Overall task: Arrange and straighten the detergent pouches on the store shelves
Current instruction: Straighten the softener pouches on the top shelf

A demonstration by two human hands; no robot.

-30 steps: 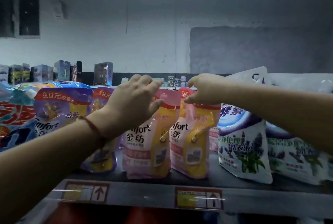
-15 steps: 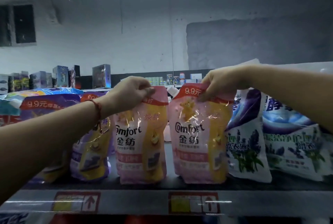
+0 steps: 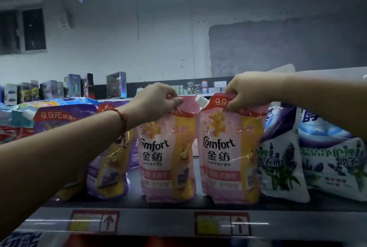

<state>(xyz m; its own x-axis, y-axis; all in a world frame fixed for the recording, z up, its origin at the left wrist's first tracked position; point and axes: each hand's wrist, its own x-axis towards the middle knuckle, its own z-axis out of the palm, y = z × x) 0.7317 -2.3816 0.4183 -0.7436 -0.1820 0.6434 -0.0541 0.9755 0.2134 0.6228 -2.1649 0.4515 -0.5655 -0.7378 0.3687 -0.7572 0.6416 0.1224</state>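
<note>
Pink Comfort pouches (image 3: 228, 151), upright, side by side, tops pinched.

There is just one camera, and it sits on the person's head. It looks straight ahead at the shelf (image 3: 198, 205), from close up, about level with the tops of the pouches. Both arms reach in, one from 8 o'clock and one from 3 o'clock. A far wall (image 3: 158, 38) fills the top half, toward 12 o'clock.
</note>
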